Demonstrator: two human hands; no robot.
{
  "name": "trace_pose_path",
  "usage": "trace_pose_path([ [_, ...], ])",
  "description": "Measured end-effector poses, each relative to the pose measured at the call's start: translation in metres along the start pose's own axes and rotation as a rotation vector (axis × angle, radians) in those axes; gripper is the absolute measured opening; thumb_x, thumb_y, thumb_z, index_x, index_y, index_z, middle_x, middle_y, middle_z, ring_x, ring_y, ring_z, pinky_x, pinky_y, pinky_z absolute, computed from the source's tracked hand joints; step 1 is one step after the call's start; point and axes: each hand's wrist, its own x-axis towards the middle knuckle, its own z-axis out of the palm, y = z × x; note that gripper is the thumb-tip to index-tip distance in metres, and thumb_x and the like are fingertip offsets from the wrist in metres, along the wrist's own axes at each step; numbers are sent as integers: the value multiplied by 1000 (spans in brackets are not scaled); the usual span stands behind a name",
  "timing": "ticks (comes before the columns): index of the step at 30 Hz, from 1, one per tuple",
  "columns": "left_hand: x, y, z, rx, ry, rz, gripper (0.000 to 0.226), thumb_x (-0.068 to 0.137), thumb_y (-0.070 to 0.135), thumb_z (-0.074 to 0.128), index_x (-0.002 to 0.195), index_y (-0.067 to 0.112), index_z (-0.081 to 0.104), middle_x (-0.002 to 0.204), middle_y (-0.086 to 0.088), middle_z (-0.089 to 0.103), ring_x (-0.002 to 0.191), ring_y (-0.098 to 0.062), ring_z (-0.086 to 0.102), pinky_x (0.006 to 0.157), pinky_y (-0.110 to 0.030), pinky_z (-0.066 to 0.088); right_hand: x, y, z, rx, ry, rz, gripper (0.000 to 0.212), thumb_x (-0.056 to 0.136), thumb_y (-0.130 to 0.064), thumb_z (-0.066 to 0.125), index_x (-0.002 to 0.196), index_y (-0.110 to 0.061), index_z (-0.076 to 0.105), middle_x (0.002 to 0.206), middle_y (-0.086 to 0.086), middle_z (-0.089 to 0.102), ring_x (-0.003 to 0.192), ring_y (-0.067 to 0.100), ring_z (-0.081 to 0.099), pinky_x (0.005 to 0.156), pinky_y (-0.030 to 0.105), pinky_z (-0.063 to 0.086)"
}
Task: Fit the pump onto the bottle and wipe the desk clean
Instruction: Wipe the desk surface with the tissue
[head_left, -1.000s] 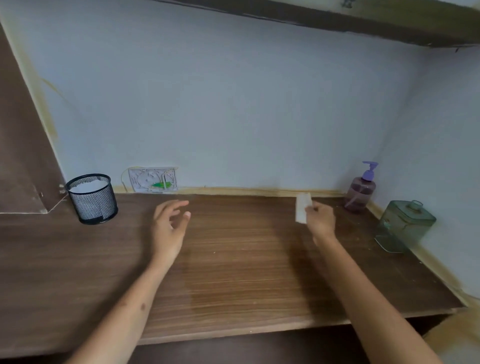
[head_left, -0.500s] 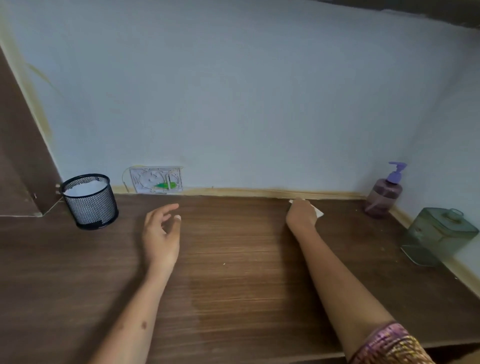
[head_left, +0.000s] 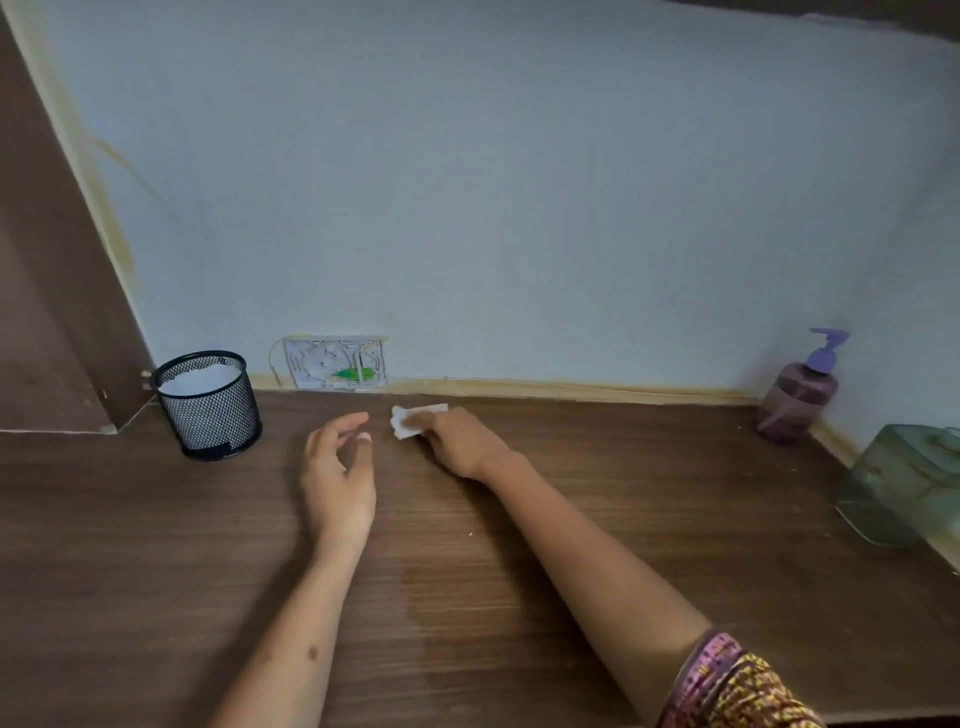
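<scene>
Wooden desk (head_left: 597, 519), back edge: right hand (head_left: 457, 441) closed on a white tissue (head_left: 415, 420), pressed flat to wipe; left hand (head_left: 337, 478) loosely open beside it, empty. Bottle (head_left: 797, 405) with pump (head_left: 826, 351) fitted stands well apart at the right corner, likely clear of the wiping; mesh cup (head_left: 208, 405) far left.

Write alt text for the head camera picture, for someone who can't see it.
A person's right hand presses a white tissue onto a brown wooden desk near the back wall, while the left hand hovers open beside it. A black mesh cup stands at back left; a purple pump bottle stands at back right.
</scene>
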Motion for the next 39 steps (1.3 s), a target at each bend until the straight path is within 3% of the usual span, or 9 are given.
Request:
trace_pose_path([
  [4, 0, 1, -1, -2, 8, -4, 28, 89, -1, 55, 103, 21, 65, 109, 0, 60, 97, -12, 62, 84, -10, 42, -24, 11, -8, -83, -53, -142, 46, 95, 0, 43, 135, -19, 55, 130, 11, 62, 103, 29, 62, 80, 20, 35],
  [9, -4, 5, 0, 26, -4, 9, 29, 90, -3, 54, 103, 21, 65, 108, -1, 60, 89, 13, 57, 82, -3, 39, -59, 53, -27, -88, -70, -90, 46, 101, -9, 41, 136, -36, 51, 141, -10, 52, 121, 13, 57, 106, 26, 40],
  [13, -6, 6, 0, 44, -26, 11, 28, 90, -2, 54, 103, 19, 65, 109, 0, 60, 89, 12, 57, 81, -2, 38, -98, 86, -60, -71, -12, 96, 42, 103, -14, 40, 134, -39, 53, 141, -19, 46, 125, -1, 48, 108, 12, 29],
  [17, -7, 8, 1, 70, -48, 26, 24, 90, -1, 54, 105, 14, 66, 109, 0, 60, 91, 6, 56, 78, -1, 37, -137, 130, -86, -126, 147, 380, 57, 92, 7, 40, 133, -31, 57, 141, -13, 48, 130, 12, 48, 114, 25, 30],
  [19, -7, 8, 1, 83, -56, 33, 24, 91, -1, 54, 106, 13, 66, 109, 1, 60, 91, 7, 55, 77, 0, 37, -158, 141, -96, -152, 226, 578, 61, 87, 10, 40, 133, -26, 56, 142, 1, 51, 128, 26, 51, 107, 29, 37],
  [22, -8, 9, 1, 90, -58, 42, 25, 90, -2, 54, 106, 12, 67, 108, 1, 59, 89, 6, 54, 75, 1, 36, -179, 146, -102, -249, 297, 869, 55, 90, 5, 42, 139, -18, 50, 135, 19, 53, 119, 35, 54, 98, 38, 43],
  [26, -7, 9, 2, 93, -64, 51, 25, 89, -3, 55, 106, 12, 66, 107, -1, 59, 88, 4, 55, 75, 0, 37, -170, 132, -84, -289, 374, 991, 35, 91, 2, 43, 123, -6, 55, 123, 19, 58, 114, 33, 56, 90, 38, 47],
  [32, -7, 10, 2, 83, -70, 27, 26, 89, -3, 55, 107, 13, 66, 108, 2, 59, 91, -6, 58, 76, -2, 38, -124, 89, -59, -352, 328, 1038, 27, 92, -4, 50, 117, -9, 59, 119, 12, 60, 112, 28, 57, 90, 35, 50],
  [39, -6, 10, 1, 79, -48, 37, 27, 87, -6, 55, 105, 10, 67, 105, 0, 59, 90, -12, 59, 75, -1, 37, -57, 29, -24, -266, 247, 788, 34, 91, 1, 51, 124, -8, 54, 123, 13, 61, 111, 25, 62, 84, 34, 51],
])
